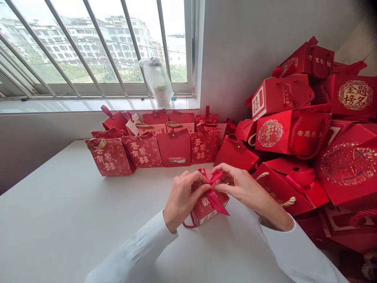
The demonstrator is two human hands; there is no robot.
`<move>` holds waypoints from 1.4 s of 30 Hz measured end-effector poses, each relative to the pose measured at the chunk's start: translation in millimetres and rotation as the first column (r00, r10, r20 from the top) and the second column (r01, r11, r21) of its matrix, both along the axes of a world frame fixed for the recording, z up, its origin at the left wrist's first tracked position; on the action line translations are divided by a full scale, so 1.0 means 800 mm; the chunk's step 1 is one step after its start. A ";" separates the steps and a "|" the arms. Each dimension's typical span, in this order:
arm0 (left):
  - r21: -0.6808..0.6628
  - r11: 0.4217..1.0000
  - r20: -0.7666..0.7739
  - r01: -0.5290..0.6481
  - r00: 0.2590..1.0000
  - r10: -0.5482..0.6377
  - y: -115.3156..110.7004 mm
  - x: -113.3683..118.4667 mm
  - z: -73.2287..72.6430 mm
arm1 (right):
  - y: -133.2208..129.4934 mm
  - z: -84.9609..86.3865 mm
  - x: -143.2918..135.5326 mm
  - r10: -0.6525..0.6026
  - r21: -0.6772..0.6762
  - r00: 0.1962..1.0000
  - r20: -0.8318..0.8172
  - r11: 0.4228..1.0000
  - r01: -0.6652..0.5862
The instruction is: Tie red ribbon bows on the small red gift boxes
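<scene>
A small red gift box (204,210) with printed characters and a twisted cord handle (190,223) sits on the white table in front of me. Over its top lies a red ribbon (217,202), formed into a bow with one tail hanging down the near side. My left hand (186,193) pinches the bow's left part between thumb and fingers. On the other side, my right hand (239,184) pinches the right loop. Both hands are closed at the top of the box, and the fingers partly cover the knot.
Red gift boxes (294,131) with rope handles are piled high on the right. Several smaller gift boxes (173,149) stand in rows along the table's back. A plastic-wrapped bottle (160,84) is on the windowsill. The white table (88,220) extends left.
</scene>
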State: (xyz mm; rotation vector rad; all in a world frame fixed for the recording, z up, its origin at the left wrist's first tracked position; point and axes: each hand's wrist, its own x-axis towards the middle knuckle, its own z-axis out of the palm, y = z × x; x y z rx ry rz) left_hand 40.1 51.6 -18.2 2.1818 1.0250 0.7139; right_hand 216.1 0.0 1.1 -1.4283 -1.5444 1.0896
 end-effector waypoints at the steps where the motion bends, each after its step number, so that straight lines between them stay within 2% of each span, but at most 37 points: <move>1: -0.001 1.000 0.003 0.003 1.000 -0.003 0.000 0.000 0.000 | 0.000 0.000 -0.002 -0.009 0.011 1.000 0.004 1.000 0.009; 13: -0.018 1.000 0.012 -0.002 1.000 0.002 0.002 0.000 -0.002 | 0.005 -0.002 -0.007 -0.147 0.040 0.980 0.133 0.989 0.143; 26: 0.024 1.000 0.006 0.010 1.000 -0.010 -0.004 0.003 0.003 | 0.005 -0.007 -0.003 -0.155 0.011 0.976 0.155 0.988 0.155; 34: 0.017 1.000 -0.003 0.003 1.000 -0.003 -0.007 0.004 0.003 | 0.005 -0.002 -0.004 -0.152 0.000 0.971 0.183 0.988 0.154; 42: 0.057 0.998 -0.127 0.025 0.992 -0.017 -0.008 0.001 0.000 | 0.008 -0.003 -0.005 -0.175 0.023 0.945 0.277 0.984 0.175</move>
